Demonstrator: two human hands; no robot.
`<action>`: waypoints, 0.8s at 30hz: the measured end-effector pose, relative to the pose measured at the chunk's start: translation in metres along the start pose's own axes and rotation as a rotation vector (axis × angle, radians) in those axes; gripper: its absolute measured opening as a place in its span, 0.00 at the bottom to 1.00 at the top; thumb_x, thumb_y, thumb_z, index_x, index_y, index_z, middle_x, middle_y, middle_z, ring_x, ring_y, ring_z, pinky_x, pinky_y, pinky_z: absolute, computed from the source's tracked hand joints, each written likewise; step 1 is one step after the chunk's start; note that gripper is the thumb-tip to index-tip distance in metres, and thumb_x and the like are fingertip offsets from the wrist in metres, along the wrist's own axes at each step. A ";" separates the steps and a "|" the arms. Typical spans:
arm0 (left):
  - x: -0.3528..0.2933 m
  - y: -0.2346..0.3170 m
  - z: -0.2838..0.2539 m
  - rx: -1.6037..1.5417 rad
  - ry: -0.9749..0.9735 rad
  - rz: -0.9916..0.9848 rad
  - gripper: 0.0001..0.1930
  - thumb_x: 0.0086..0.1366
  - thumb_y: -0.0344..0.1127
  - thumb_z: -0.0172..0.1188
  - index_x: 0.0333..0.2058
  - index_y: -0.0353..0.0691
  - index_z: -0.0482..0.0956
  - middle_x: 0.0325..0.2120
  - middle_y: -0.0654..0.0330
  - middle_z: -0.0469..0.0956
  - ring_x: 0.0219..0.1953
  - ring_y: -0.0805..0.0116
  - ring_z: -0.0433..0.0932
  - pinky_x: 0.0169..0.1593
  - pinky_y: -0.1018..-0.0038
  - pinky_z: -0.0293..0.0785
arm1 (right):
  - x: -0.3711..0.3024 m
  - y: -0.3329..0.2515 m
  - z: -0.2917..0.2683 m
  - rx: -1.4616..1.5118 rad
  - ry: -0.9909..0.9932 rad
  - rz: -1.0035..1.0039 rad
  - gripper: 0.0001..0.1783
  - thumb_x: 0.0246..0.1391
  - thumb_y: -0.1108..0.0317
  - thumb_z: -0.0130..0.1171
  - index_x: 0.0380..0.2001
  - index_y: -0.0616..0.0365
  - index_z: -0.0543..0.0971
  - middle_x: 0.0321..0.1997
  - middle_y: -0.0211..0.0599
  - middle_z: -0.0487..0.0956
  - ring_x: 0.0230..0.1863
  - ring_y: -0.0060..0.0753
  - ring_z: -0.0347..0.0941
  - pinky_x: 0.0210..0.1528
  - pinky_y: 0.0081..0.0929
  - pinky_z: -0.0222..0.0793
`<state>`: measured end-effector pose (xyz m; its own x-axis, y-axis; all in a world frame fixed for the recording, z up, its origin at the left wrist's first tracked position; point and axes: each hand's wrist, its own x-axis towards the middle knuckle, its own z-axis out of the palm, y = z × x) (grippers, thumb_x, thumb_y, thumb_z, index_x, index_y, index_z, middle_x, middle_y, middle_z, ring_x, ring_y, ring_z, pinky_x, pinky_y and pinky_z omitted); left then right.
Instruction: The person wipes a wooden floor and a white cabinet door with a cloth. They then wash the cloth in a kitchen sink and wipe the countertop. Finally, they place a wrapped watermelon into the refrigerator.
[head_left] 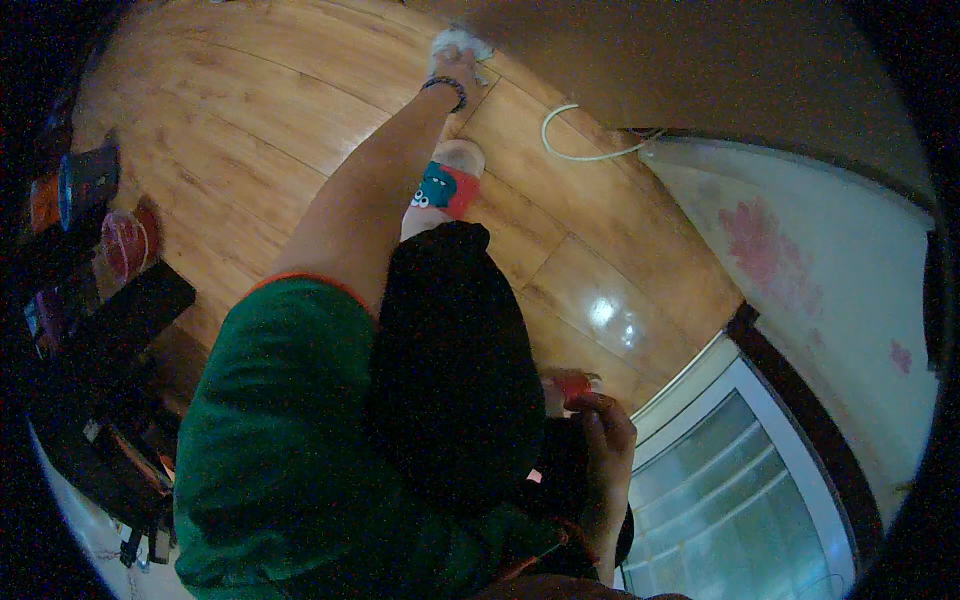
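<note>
My left arm, in a green sleeve with orange trim, reaches far forward. My left hand (455, 66), below a dark beaded bracelet (445, 91), is closed on a white cloth (458, 42) pressed to the wooden floor. Beside my right leg, my right hand (606, 425) hangs with its fingers curled. Whatever they may hold is hidden. Close to its fingertips shows a bit of a red slipper (574, 385). Another slipper (455, 190), red with a teal cartoon figure, is on my other foot, past a black-clothed knee (455, 370).
A brown panel (720, 60) borders the floor at the far right. A white cable (580, 157) loops out near it. Right of me are a stained pale panel (760, 240) and a white-framed glass panel (735, 490). Dark shelving (130, 320) with assorted items stands on the left.
</note>
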<state>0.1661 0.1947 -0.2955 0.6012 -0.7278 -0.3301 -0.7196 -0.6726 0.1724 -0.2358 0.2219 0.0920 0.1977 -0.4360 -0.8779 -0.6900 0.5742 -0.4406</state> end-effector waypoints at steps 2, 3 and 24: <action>0.017 0.032 0.011 -0.081 -0.127 0.175 0.27 0.60 0.45 0.47 0.58 0.48 0.56 0.58 0.53 0.54 0.58 0.50 0.56 0.57 0.61 0.59 | -0.002 0.006 0.000 0.101 0.025 0.034 0.10 0.51 0.77 0.45 0.36 0.64 0.73 0.35 0.36 0.76 0.37 0.27 0.71 0.42 0.22 0.65; 0.010 0.046 0.014 -0.056 -0.158 0.241 0.26 0.60 0.44 0.47 0.57 0.48 0.57 0.58 0.54 0.56 0.58 0.50 0.56 0.56 0.62 0.60 | 0.002 0.014 -0.003 0.108 0.006 0.017 0.10 0.51 0.76 0.45 0.36 0.64 0.73 0.35 0.35 0.76 0.37 0.26 0.71 0.41 0.22 0.65; -0.141 0.077 0.027 -1.181 -0.477 0.225 0.18 0.45 0.27 0.61 0.37 0.45 0.71 0.31 0.63 0.75 0.34 0.66 0.75 0.35 0.73 0.73 | -0.007 0.082 -0.017 0.104 -0.049 0.042 0.08 0.51 0.69 0.51 0.34 0.61 0.73 0.26 0.33 0.73 0.21 0.22 0.68 0.19 0.20 0.66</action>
<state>0.0167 0.2495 -0.2609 0.1489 -0.8848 -0.4415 0.1001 -0.4307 0.8969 -0.3057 0.2603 0.0650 0.2058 -0.3773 -0.9029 -0.6226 0.6614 -0.4183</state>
